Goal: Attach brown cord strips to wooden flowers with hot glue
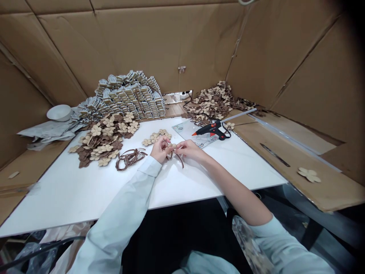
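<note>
Over the middle of the white board, my left hand [161, 149] pinches a beige flower piece [172, 146] with a brown cord [179, 160] hanging below it. My right hand [188, 148] has its fingertips closed at the other side of the same flower, where the cord hangs down. Fingers partly hide the flower, so its full shape does not show. Just behind my left hand lie a few beige flowers [156, 137]. To the left of that hand rests a loose bundle of brown cords [129, 159].
A glue gun [212, 130] lies on a printed sheet [182, 131]. Brown and beige flowers [105, 139] are heaped at left, before stacked small packets [137, 99]. More corded flowers [212, 101] pile up at back right. Tweezers [274, 155] and one flower [309, 175] lie on cardboard at right.
</note>
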A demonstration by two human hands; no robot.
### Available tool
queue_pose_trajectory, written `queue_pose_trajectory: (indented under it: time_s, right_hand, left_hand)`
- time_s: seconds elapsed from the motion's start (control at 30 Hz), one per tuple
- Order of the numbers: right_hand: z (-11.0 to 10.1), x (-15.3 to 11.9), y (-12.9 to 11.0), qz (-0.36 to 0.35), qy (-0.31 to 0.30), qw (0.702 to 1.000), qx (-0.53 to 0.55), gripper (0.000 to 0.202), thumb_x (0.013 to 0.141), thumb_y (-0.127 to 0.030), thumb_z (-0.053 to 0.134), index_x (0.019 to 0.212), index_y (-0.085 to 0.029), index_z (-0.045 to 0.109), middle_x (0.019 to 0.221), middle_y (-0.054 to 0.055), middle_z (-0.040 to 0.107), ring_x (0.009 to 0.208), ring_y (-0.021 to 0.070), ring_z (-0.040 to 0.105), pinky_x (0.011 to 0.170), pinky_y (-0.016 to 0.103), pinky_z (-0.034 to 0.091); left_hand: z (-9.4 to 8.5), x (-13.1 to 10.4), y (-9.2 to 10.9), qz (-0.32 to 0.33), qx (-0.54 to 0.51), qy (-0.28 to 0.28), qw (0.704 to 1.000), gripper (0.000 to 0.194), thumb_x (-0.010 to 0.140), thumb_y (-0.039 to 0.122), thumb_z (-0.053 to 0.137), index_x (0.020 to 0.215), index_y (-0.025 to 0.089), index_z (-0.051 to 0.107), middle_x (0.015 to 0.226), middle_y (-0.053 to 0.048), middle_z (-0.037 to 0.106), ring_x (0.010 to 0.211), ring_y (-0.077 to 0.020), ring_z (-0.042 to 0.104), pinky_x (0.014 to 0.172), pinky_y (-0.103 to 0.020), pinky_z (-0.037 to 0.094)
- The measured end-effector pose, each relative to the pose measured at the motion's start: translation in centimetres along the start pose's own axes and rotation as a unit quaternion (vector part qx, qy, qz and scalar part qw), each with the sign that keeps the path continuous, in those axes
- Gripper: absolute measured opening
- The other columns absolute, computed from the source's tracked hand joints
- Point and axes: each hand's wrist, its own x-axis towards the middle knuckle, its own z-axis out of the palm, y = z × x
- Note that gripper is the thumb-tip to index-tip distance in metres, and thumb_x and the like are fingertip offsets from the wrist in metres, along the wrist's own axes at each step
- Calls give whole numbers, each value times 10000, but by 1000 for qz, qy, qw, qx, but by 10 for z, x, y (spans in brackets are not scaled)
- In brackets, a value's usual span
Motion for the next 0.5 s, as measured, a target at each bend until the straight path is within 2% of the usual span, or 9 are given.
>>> queue_pose_trajectory:
  time_s: [0.13, 0.3, 0.5]
  right_hand:
    - [-1, -1, -4, 11, -17, 1000, 12, 164, 574, -278, 588, 621, -122, 597, 481, -32, 488, 461, 70, 413, 450, 198, 312]
    - [0, -6, -10, 22, -1, 1000, 12, 129, 569, -256, 569, 590, -129, 576, 489, -25, 493, 472, 76, 419, 457, 203, 313]
    - [0, -4, -7, 16, -7, 1000, 0, 121, 573, -252, 556, 566, -132, 576, 478, -24, 496, 458, 78, 416, 458, 208, 307]
  left_hand:
    - [-1, -1, -1, 20, 6, -8, 1000, 349, 565, 198, 681, 782, 184, 408, 454, 108, 388, 414, -43, 358, 444, -167, 262]
    - [-1, -1, -1, 20, 31, -7, 999, 325, 573, 199, 670, 810, 177, 449, 459, 99, 393, 419, -51, 357, 447, -180, 256]
    - [-2, -1, -3, 29, 77, -5, 997, 293, 596, 200, 641, 844, 175, 487, 462, 95, 367, 423, -55, 332, 453, -188, 240]
